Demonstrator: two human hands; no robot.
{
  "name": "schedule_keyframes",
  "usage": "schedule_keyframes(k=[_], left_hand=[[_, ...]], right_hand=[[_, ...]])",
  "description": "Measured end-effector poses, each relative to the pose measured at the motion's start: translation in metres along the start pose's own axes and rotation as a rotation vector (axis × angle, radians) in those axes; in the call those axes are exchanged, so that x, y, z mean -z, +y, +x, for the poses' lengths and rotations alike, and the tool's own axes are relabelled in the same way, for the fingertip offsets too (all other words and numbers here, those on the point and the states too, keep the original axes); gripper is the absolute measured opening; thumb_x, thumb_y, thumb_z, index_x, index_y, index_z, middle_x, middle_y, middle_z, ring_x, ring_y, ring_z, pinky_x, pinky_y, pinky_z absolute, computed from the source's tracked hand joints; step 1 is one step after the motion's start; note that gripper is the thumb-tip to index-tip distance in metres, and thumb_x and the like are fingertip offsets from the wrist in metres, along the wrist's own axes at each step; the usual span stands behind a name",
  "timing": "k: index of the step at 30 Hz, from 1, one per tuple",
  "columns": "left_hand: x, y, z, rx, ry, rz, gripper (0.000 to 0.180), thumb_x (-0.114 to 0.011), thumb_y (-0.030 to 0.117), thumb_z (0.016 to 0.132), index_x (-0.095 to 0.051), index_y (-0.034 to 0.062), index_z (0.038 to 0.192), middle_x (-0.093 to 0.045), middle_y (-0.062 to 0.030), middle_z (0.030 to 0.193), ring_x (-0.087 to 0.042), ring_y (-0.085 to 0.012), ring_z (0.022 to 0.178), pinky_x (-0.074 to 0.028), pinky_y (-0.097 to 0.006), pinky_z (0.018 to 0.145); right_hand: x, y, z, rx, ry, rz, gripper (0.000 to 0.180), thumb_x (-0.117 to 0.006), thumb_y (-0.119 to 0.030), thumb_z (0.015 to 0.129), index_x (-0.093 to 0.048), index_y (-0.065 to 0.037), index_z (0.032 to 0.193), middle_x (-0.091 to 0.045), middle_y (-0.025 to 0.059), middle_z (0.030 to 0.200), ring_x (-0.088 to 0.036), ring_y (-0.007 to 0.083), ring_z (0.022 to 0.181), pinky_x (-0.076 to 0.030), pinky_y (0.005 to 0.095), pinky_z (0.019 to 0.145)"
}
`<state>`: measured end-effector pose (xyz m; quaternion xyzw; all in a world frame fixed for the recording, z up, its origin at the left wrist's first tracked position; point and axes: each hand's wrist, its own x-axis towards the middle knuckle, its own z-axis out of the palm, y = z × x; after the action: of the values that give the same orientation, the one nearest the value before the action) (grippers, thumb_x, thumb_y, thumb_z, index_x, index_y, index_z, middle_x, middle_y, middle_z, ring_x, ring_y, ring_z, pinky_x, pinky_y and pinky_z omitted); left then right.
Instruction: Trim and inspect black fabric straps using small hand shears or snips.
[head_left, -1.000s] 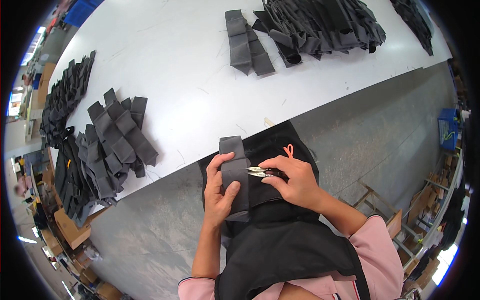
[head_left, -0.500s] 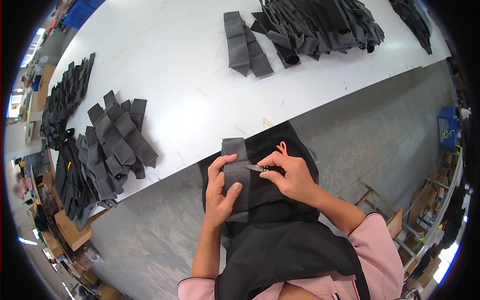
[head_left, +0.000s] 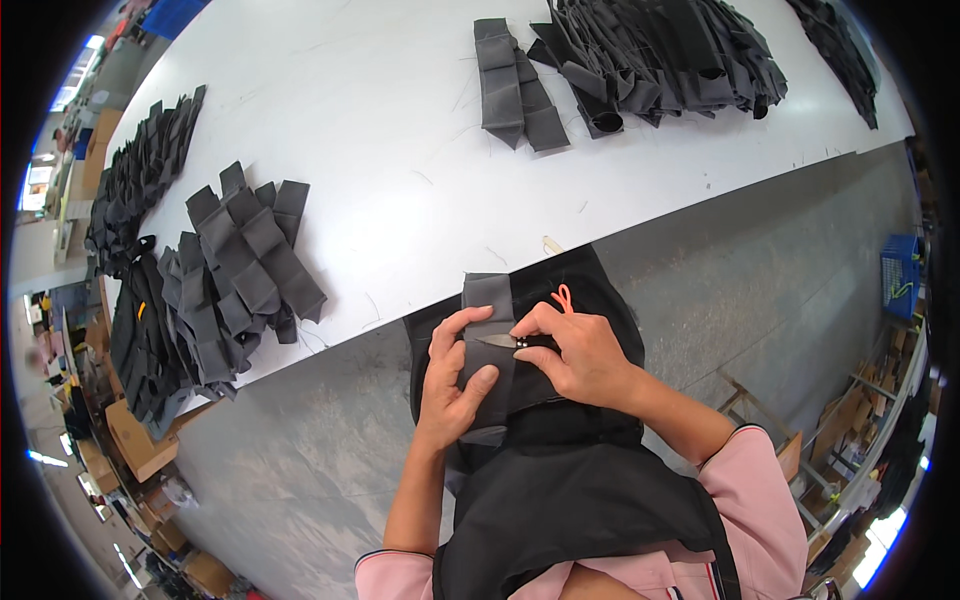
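A dark grey fabric strip point(head_left: 488, 288) with crosswise creases lies over my lap, its far end against the table edge. My left hand point(head_left: 448, 385) holds it from the left, thumb on top and fingers bent along its side. Pinched between thumb and forefinger of my right hand point(head_left: 585, 355) is a pair of thread snips point(head_left: 496, 341), its pointed metal blades lying over the middle of the strip. An orange cord loop point(head_left: 564, 297) sticks out above that hand. Most of the snips' body is hidden by my fingers. Under the strip is black cloth point(head_left: 575, 275).
The white table point(head_left: 400, 130) spans the far side, its edge slanting up to the right. Grey strips point(head_left: 255, 245) are heaped at its left, two strips point(head_left: 505, 85) lie apart, and a large bundle point(head_left: 670, 60) sits behind. A blue basket point(head_left: 900, 275) stands far right.
The snips' blades have moved left from the strip's right edge onto its middle. My left hand keeps its hold on the strip. The whole view has shifted slightly.
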<state>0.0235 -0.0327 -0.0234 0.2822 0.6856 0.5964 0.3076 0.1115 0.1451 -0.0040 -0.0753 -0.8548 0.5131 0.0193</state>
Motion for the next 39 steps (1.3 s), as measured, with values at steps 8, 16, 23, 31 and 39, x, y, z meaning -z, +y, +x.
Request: schedule_keyframes(k=[8, 16, 23, 31, 39], left_hand=[[0.004, -0.011, 0.027, 0.344, 0.421, -0.085, 0.029, -0.044, 0.023, 0.097, -0.064, 0.0032, 0.106, -0.065, -0.0012, 0.088, -0.052, -0.0042, 0.070, -0.042, -0.019, 0.065], [-0.002, 0.002, 0.059, 0.499, 0.325, -0.268, 0.033, -0.047, 0.030, 0.098, -0.064, 0.0027, 0.089, -0.059, 0.0004, 0.088, -0.032, -0.0012, 0.060, -0.028, -0.020, 0.054], [-0.002, -0.022, 0.022, 0.197, 0.277, -0.612, 0.032, -0.047, 0.036, 0.096, -0.050, 0.0049, 0.101, -0.044, -0.0157, 0.138, -0.051, -0.0105, 0.083, -0.042, -0.023, 0.071], [-0.014, 0.004, 0.009, 0.335, 0.231, -0.311, 0.015, -0.064, 0.014, 0.087, -0.057, 0.0017, 0.093, -0.059, -0.0014, 0.087, -0.052, -0.0057, 0.081, -0.042, -0.021, 0.073], [-0.021, 0.017, 0.013, 0.346, 0.367, -0.335, 0.014, -0.063, 0.012, 0.088, -0.058, 0.0009, 0.095, -0.060, 0.0001, 0.086, -0.052, -0.0043, 0.078, -0.043, -0.020, 0.072]], right_hand=[[-0.019, 0.017, -0.014, -0.308, 0.295, 0.585, 0.019, -0.066, -0.001, 0.080, -0.057, -0.002, 0.097, -0.061, 0.0053, 0.089, -0.060, 0.0096, 0.079, -0.047, 0.0233, 0.070], [-0.028, -0.007, -0.002, 0.376, 0.231, -0.180, 0.039, -0.066, -0.001, 0.060, -0.066, -0.012, 0.097, -0.049, 0.0011, 0.064, -0.051, 0.0187, 0.053, -0.038, 0.0315, 0.047], [-0.019, 0.004, 0.007, -0.384, 0.080, 0.849, 0.005, -0.063, -0.005, 0.083, -0.058, -0.004, 0.083, -0.053, -0.0038, 0.071, -0.045, 0.0029, 0.062, -0.034, 0.0196, 0.053], [-0.025, 0.014, 0.011, -0.593, -0.058, 1.227, 0.010, -0.062, -0.007, 0.085, -0.056, -0.005, 0.092, -0.049, -0.0046, 0.072, -0.043, 0.0020, 0.062, -0.035, 0.0180, 0.055], [-0.008, 0.009, -0.005, 0.064, 0.398, -0.061, 0.029, -0.069, -0.002, 0.075, -0.058, -0.003, 0.102, -0.059, 0.0085, 0.084, -0.059, 0.0193, 0.069, -0.046, 0.0267, 0.061]])
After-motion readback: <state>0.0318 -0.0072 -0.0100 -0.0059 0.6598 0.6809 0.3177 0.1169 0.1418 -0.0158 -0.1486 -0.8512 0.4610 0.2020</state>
